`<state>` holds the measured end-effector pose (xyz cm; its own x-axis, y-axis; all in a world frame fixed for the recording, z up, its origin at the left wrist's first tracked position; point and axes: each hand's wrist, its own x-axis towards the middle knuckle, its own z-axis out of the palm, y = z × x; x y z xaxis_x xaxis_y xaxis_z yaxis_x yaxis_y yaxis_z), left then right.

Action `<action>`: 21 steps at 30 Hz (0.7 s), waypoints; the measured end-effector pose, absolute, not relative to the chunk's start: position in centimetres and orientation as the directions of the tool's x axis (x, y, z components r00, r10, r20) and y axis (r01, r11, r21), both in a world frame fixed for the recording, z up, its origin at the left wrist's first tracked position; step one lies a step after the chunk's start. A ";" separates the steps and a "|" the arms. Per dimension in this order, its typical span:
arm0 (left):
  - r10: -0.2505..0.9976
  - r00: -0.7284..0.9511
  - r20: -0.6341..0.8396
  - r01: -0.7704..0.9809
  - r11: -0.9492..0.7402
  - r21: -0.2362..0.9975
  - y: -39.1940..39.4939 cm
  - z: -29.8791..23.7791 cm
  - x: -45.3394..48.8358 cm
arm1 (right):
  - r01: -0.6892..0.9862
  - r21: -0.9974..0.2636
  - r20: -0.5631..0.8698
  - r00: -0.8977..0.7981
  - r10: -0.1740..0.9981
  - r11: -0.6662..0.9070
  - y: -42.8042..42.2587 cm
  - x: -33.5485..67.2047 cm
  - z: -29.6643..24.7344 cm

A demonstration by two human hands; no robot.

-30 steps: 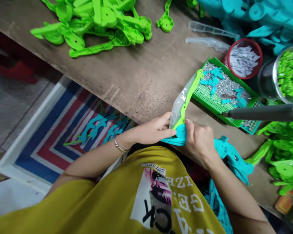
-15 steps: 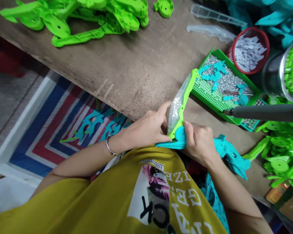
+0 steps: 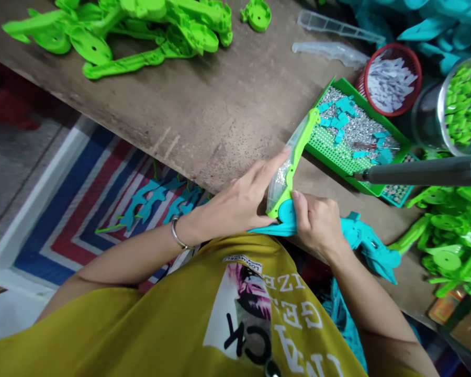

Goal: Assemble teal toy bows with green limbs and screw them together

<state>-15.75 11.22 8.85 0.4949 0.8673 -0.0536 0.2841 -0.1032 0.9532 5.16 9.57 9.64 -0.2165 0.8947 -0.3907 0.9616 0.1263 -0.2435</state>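
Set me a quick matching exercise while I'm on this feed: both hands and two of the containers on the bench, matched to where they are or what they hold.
Column one
1. Left hand
2. Red basket
3. Right hand
4. Green tray

Column two
A. Wrapped around the turquoise piece
B. Holds many small silvery parts with some loose turquoise bits
C. Has its forefinger over the clear piece
D. Filled with white pieces

Right pairs: 1-C, 2-D, 3-A, 4-B
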 end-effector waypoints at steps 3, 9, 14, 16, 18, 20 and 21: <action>0.867 0.476 -0.144 0.188 0.060 0.980 11.3 8.5 -16.1 | 0.965 -0.236 -0.397 -0.205 0.895 0.116 9.8 5.2 9.6; 0.542 0.626 -0.561 0.124 0.640 0.758 11.5 7.2 -16.6 | 0.989 -0.140 -0.427 -0.107 0.898 0.052 11.5 4.9 8.9; 0.535 0.523 -0.664 0.076 0.746 0.661 11.2 6.3 -15.4 | 0.995 -0.096 -0.419 -0.076 0.905 0.039 13.0 4.2 8.2; 0.562 0.475 -0.677 0.048 0.752 0.658 11.1 6.1 -15.3 | 0.994 -0.100 -0.417 -0.091 0.904 0.054 13.2 3.8 8.1; 0.568 0.452 -0.688 0.036 0.759 0.650 11.0 6.0 -15.7 | 0.991 -0.115 -0.429 -0.115 0.896 0.071 13.4 3.4 8.1; 0.558 0.443 -0.702 0.036 0.771 0.635 10.9 5.9 -16.4 | 0.989 -0.127 -0.438 -0.123 0.891 0.075 13.5 2.9 8.1; 0.557 0.437 -0.707 0.032 0.776 0.631 10.9 5.7 -16.7 | 0.988 -0.133 -0.435 -0.125 0.892 0.074 13.5 2.7 8.1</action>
